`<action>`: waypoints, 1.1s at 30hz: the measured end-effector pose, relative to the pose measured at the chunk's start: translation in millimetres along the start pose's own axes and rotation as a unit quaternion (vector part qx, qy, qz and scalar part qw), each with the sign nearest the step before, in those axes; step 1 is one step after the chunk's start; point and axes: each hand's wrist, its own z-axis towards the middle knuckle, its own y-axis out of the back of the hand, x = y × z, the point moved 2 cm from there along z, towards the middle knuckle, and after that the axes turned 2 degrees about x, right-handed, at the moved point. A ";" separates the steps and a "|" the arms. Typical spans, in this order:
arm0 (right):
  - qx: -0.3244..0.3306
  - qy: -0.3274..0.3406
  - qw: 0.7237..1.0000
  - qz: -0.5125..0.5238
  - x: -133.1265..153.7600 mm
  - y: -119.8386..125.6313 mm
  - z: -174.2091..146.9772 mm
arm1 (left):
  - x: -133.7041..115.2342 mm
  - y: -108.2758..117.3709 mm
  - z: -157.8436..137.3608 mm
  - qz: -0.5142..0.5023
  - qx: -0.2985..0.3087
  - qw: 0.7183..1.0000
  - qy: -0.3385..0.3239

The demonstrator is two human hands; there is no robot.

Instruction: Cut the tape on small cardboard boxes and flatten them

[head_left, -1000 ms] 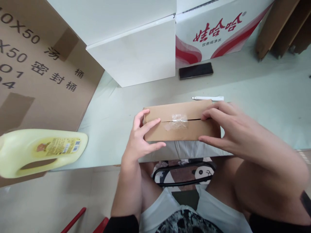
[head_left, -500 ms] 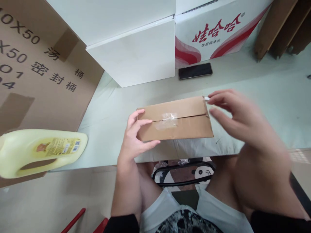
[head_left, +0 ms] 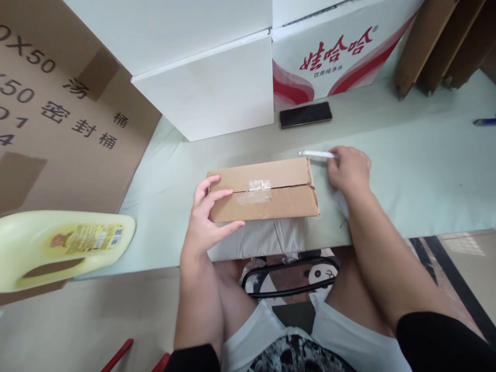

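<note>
My left hand [head_left: 201,214], fingers spread, grips a brown oblong cardboard box [head_left: 287,200] mid-frame, glossy clear tape [head_left: 260,190] across its seam, contents hidden; my right hand [head_left: 351,168] is curled round a slim white pen-shaped tool [head_left: 315,154]; a pale-yellow plastic jug [head_left: 121,227] lies at frame left.

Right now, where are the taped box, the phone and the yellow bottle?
Taped box [head_left: 280,200]: head view, on the near flap.
Phone [head_left: 306,114]: head view, middle of its dark screen.
Yellow bottle [head_left: 83,241]: head view, on its label.

Head view, forward and down over the table [head_left: 418,170], seemingly near.
</note>
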 end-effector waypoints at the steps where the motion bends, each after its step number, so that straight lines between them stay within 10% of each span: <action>1: -0.020 -0.008 0.999 0.040 5.8 4.6 -0.3 | 0.1 -0.7 0.3 -0.001 -0.002 1.000 -0.003; 9: 0.049 -0.076 0.868 0.488 48.9 13.1 -8.0 | 4.7 -3.0 0.5 -0.004 -0.001 1.000 -0.003; 26: 0.072 0.115 0.934 0.330 99.6 118.8 -58.6 | -6.9 -11.4 1.0 -0.008 0.004 1.000 -0.009; 33: 0.100 0.153 0.942 0.282 105.3 117.5 -60.8 | -10.5 -14.1 1.3 -0.010 0.011 1.000 -0.006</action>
